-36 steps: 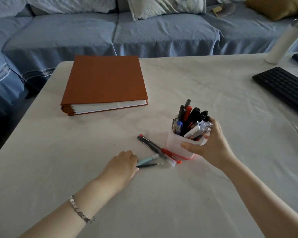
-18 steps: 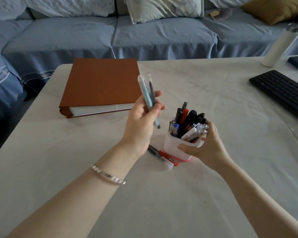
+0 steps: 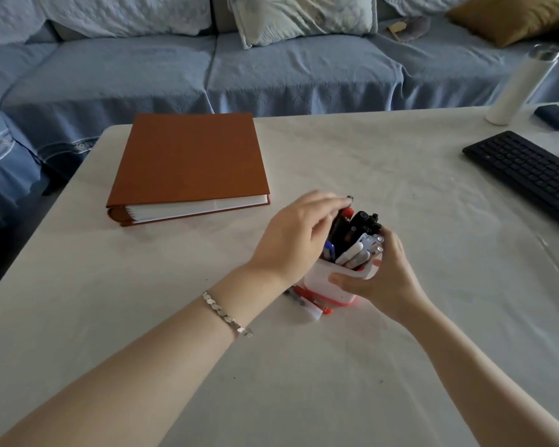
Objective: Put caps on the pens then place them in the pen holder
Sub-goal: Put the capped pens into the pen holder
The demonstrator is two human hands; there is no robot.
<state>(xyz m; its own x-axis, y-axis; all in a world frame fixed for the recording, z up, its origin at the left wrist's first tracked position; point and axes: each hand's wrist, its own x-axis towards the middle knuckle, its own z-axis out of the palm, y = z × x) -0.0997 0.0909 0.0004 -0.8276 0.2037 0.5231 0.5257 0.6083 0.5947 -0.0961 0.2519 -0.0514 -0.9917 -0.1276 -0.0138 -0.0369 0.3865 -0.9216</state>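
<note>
A white pen holder [image 3: 329,289] with a red base stands on the table, packed with several capped pens [image 3: 359,243] in black, red, blue and white. My right hand [image 3: 389,279] grips the holder's right side. My left hand [image 3: 299,238] is at the holder's top left, fingers curled down over pens there; the pale blue pen and dark pen it carried are hidden behind it. Two loose pens [image 3: 313,309], one dark and one red and white, lie on the table against the holder's left base, partly under my left wrist.
A brown binder [image 3: 191,159] lies at the back left of the table. A black keyboard [image 3: 530,172] sits at the right edge, with a white bottle [image 3: 517,88] and a dark case [image 3: 555,116] behind it. A blue sofa [image 3: 288,72] runs along the far side.
My left hand picked up the pale blue and dark pens from the table, raised them, and has now come down onto the holder's top. My right hand kept its grip on the holder.
</note>
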